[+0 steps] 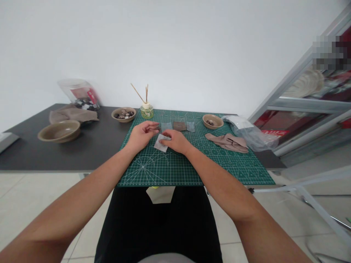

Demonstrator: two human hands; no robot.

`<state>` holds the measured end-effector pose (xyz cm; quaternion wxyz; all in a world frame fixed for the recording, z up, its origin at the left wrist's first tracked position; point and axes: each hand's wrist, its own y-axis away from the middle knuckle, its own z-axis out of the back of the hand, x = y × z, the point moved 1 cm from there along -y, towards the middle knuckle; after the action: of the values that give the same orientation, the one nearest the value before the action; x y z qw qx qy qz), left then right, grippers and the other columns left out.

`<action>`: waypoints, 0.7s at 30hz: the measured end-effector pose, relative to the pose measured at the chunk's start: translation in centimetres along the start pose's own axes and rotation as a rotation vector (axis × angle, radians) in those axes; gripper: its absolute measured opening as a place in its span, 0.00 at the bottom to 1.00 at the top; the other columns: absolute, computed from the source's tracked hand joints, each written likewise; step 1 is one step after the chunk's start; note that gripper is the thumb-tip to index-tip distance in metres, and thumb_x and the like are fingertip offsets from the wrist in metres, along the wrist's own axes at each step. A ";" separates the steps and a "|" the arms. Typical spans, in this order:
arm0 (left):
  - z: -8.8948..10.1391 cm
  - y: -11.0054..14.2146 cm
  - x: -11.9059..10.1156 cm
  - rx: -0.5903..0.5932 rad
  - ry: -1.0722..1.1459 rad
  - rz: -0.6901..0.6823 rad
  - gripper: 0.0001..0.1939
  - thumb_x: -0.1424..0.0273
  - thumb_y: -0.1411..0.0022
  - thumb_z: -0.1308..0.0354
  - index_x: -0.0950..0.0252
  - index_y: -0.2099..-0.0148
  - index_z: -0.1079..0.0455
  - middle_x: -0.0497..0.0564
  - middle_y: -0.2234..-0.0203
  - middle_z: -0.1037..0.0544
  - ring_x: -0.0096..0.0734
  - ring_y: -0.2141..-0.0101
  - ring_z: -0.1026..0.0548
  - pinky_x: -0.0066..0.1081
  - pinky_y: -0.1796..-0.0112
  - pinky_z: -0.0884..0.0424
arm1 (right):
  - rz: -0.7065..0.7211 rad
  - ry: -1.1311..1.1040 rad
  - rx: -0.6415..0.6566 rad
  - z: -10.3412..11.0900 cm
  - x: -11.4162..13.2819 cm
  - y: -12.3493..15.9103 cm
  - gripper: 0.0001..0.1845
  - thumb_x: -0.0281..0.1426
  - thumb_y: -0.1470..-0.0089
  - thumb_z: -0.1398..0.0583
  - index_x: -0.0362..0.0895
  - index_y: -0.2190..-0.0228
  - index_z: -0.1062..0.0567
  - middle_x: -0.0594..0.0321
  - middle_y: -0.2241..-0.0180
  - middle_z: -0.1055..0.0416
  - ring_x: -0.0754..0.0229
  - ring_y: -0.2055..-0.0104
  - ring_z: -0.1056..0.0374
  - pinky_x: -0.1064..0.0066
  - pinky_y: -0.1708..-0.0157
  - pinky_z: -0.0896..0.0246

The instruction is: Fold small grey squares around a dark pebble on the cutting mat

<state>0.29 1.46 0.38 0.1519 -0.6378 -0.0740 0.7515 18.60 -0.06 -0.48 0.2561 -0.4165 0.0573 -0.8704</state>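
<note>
My right hand (178, 141) pinches a small whitish square sheet (160, 143) between thumb and fingers, tilted low over the green cutting mat (186, 171). To its left, my left hand (142, 136) has thumb and fingers apart, their tips beside a small brown piece (157, 128) at the left end of a row. Along the row lie a pale bluish translucent square (166, 126), a brown square (179, 126) and another pale bluish square (190, 126). My right hand partly covers the row's near side.
A bowl of dark and brown stone-like pieces (124, 114) and a reed diffuser (147, 109) stand behind. At left are a large bowl (59, 132), a brown cloth (72, 114) and a clear jar (79, 93). Rightward sit a small bowl (213, 121), a crumpled cloth (227, 141) and a plastic bag (249, 133).
</note>
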 end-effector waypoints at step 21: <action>0.1 0.6 -1.1 0.180 -0.368 -0.150 0.07 0.71 0.50 0.44 0.62 0.66 0.29 0.49 0.69 0.23 0.34 0.66 0.26 0.34 0.62 0.29 | -0.011 -0.222 -0.108 0.7 0.4 0.1 0.12 0.35 0.54 0.32 0.43 0.66 0.21 0.69 0.75 0.29 0.67 0.75 0.39 0.73 0.72 0.44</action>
<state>0.29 0.55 1.24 0.2475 -0.4665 -0.0803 0.8454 19.02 -0.28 0.19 0.2331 -0.5239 0.0729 -0.8160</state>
